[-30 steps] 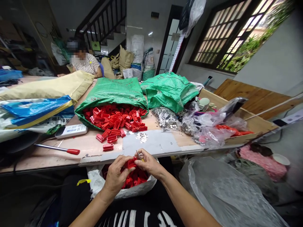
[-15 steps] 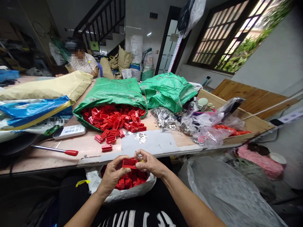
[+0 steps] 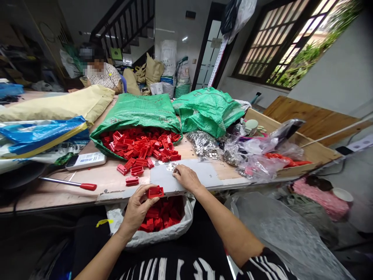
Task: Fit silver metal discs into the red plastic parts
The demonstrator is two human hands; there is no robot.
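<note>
My left hand [image 3: 138, 208] pinches a red plastic housing [image 3: 155, 191], a small box-like piece with its hollow side showing, above an open white sack [image 3: 175, 234]. Inside that sack lie many more red housings [image 3: 157, 217]. On the grey sheet [image 3: 159, 179] at the table's front edge, my right hand [image 3: 188, 178] touches a small pile of flat shiny metal pieces [image 3: 171, 166]. Its fingers are closed and pointing down; whatever they hold is hidden. Loose red housings [image 3: 136, 170] lie left of the sheet, spilled from a green woven sack [image 3: 142, 109].
A red-handled metal rod [image 3: 88, 187] and a white device [image 3: 86, 161] lie on the left. To the right are a clear bag of metal pieces [image 3: 205, 144] and a wooden tray [image 3: 319, 156] with plastic bags. Across the table sits another person [image 3: 105, 76].
My right hand has left the housing and moved forward to the metal pile; the thin pointed tool seen in it earlier no longer shows. My left hand still holds the housing, slightly higher.
</note>
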